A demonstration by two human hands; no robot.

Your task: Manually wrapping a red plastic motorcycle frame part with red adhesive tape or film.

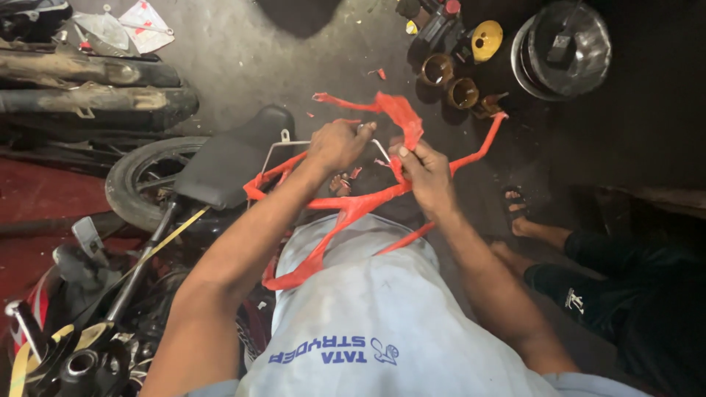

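Observation:
My left hand (338, 143) grips a bent metal rod (279, 151) wrapped in torn red plastic film (353, 209). My right hand (425, 173) pinches a strip of the same red plastic near the rod's end and holds it taut. Loose red strips hang down over my grey shirt and stretch up to the right. Both hands are close together, in front of my chest, above the concrete floor.
A motorcycle with a black seat (228, 158) and rear tyre (136, 180) stands on the left. Exhaust pipes (88, 103) lie at the upper left. Tins and a round metal drum (562, 48) sit at the upper right. Another person's sandalled foot (518, 213) is on the right.

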